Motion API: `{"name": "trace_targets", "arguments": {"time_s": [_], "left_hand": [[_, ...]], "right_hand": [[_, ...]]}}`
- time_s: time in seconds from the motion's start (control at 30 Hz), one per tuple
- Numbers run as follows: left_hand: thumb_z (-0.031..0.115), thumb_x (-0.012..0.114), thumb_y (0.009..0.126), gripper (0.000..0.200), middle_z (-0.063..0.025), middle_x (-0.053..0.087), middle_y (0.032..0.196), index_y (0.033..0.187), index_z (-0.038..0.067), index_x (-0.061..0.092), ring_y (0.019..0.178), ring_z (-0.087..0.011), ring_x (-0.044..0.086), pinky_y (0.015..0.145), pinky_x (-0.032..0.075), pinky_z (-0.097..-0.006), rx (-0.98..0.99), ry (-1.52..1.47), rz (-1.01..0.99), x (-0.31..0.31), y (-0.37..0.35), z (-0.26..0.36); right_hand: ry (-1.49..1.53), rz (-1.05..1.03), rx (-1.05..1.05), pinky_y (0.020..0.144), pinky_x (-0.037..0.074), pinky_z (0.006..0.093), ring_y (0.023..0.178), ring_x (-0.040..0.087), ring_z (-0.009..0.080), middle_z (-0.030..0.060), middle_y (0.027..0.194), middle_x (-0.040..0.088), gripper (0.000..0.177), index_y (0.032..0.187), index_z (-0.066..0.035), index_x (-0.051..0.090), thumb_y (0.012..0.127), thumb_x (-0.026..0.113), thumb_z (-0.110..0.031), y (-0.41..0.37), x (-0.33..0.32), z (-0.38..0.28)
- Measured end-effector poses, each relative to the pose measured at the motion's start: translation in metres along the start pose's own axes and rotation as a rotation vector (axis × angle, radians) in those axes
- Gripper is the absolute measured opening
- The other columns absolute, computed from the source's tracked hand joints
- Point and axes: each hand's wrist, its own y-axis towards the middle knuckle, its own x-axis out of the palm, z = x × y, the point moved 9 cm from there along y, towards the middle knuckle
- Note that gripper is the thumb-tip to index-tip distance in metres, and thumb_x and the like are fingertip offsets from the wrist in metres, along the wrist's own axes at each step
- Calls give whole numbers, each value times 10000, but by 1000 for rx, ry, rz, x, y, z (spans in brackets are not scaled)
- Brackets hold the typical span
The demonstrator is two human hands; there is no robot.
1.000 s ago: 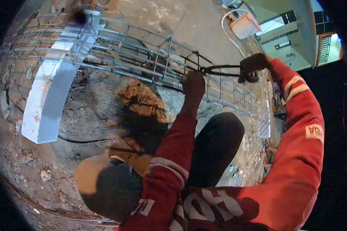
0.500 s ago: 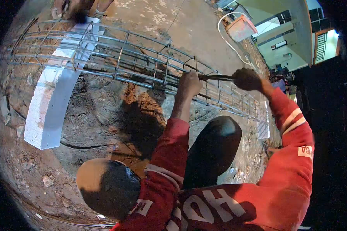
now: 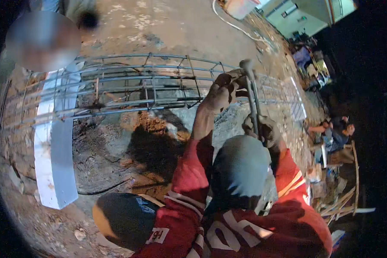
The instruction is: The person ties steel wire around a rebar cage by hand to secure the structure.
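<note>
Gripping long grey metal pincers (image 3: 250,92), we're clenching our right hand (image 3: 268,131) // they're pointing away, crosswise to the bluish steel-rod cage (image 3: 116,112), head nearer our curled left hand (image 3: 218,98) // can't tell what left's holding

1 head-worn camera looks forward and down from within arm's reach of the 2 hands (image 3: 219,98).
</note>
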Motion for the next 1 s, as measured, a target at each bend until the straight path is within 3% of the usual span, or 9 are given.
{"name": "trace_targets", "arguments": {"time_s": [0.13,0.2,0.33,0.5,0.67,0.73,0.8,0.87,1.0], "left_hand": [[32,511,909,191,-42,674,847,1038,-3,648,682,-142,608,599,505,-309,17,230,-127,41,19,-35],[112,523,928,188,-112,651,764,986,-7,656,635,-204,630,620,491,-373,36,983,95,38,15,-32],[130,510,903,231,-202,647,771,1017,-14,650,719,-345,646,686,496,-411,102,1504,148,32,18,-60],[148,500,901,233,-226,653,892,1019,69,685,833,-398,636,748,503,-463,163,1589,136,40,22,-66],[134,502,913,224,-177,655,838,1036,27,657,737,-362,636,672,501,-437,45,1858,83,40,24,-72],[138,486,937,223,-100,617,752,1057,27,639,636,-261,595,616,476,-382,-189,1397,-152,20,28,-90],[155,490,951,213,-46,566,703,1030,22,635,608,-172,535,598,449,-336,-521,1212,19,-10,24,-96],[41,553,849,135,-151,647,801,955,2,628,687,-240,651,629,487,-389,256,1841,216,8,32,-49],[13,563,839,176,-121,681,843,997,-10,636,726,-185,662,635,500,-384,-247,1819,-38,13,46,-68]], "right_hand": [[384,132,-124,678,522,307,759,630,239,145,964,641,539,1287,37,483,923,516,-360,-38,-46,7],[244,285,-143,730,539,340,858,645,273,181,1113,618,533,1352,11,419,925,500,-299,-58,-90,14],[162,305,-95,796,550,375,899,646,278,191,1186,603,603,1414,-20,358,883,551,-230,-60,-82,16],[283,293,-231,835,525,404,948,627,283,187,1190,602,639,1379,-1,400,821,620,-221,-31,-154,93],[324,180,-199,701,448,269,779,571,158,96,955,591,275,943,-29,541,675,586,11,7,-155,107],[649,-156,-298,738,464,285,821,589,155,74,968,611,271,910,-13,556,648,552,55,32,-140,98],[513,-184,-339,758,471,295,848,599,151,70,963,622,309,947,1,578,644,543,52,41,-124,69],[382,-193,-370,778,478,306,876,610,147,67,957,633,352,984,16,600,640,533,48,48,-110,57],[207,-121,-152,838,475,301,941,623,164,94,1012,668,427,1053,13,656,664,485,53,60,-118,106]]}}
